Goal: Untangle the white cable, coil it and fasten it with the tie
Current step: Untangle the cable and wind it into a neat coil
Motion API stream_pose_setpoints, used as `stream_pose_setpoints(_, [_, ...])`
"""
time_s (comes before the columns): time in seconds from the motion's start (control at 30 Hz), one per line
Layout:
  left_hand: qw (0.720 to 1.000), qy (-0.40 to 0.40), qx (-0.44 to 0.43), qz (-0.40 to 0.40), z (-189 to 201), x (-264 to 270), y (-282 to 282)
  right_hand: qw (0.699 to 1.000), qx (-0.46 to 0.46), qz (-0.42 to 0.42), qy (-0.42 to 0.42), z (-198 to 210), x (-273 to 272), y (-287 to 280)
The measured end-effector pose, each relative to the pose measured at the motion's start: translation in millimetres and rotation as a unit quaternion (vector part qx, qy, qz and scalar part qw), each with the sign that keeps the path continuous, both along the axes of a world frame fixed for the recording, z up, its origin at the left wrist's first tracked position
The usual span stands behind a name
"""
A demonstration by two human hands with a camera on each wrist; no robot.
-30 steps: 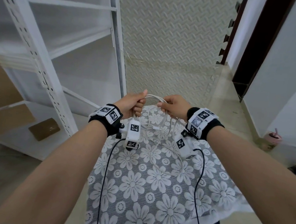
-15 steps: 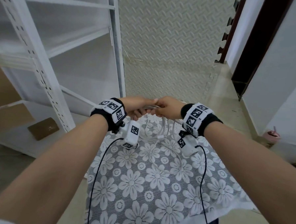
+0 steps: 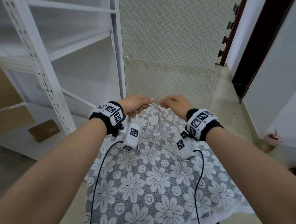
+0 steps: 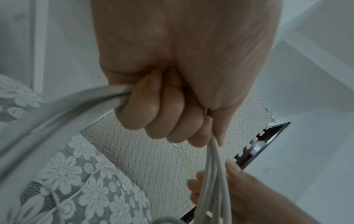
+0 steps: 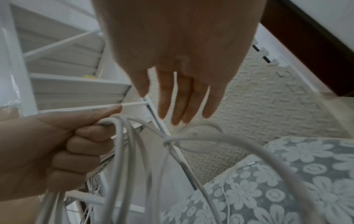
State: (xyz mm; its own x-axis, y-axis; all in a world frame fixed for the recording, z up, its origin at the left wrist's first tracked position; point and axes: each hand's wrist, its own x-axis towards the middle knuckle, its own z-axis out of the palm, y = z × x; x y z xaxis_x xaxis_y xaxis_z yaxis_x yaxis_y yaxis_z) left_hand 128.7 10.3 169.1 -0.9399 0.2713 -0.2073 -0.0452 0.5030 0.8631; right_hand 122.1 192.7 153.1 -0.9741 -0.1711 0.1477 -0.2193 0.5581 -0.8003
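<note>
A white cable (image 3: 156, 122) hangs in several loose loops above a surface covered by a grey lace cloth with white flowers (image 3: 139, 188). The top of the loops is bunched in the left hand (image 3: 137, 105), whose fingers (image 4: 162, 115) are curled tight around the gathered strands, thumb on top. Below the fist the loops droop unevenly, and a plug end (image 3: 157, 134) dangles near the middle. More cable trails down and lies slack on the cloth.

The right hand (image 3: 174, 104) is just beside the left, at the same height. Seen from the right wrist, its fingers (image 5: 184, 100) are straight and slightly spread, holding nothing, with their tips near a spot where one strand crosses and wraps another in what looks like a small knot (image 5: 168, 140). No tie can be made out in any view.

Judging from this, the main risk lies in that crossing: pulling a strand outward could draw it tighter instead of freeing it. The loops are also unequal, so if the left hand's grip loosens while the right hand works, strands could slide out and the coil fall apart. The slack on the cloth may snag on the lace or drag it.

A white metal shelf unit (image 3: 43, 58) stands to the left, and a pale foam mat (image 3: 171, 49) leans upright ahead.
</note>
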Motion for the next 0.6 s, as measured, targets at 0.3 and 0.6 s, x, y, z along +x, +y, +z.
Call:
stream_pose_setpoints(0.3, [1.000, 0.008, -0.008, 0.013, 2, 1, -6, 0.975, 0.032, -0.131, -0.177, -8, -4, 16])
stream_pose_setpoints(0.6, [0.999, 0.007, 0.027, 0.039, 3, 0, -4, 0.942, -0.064, -0.071, -0.321, -5, 7, 1])
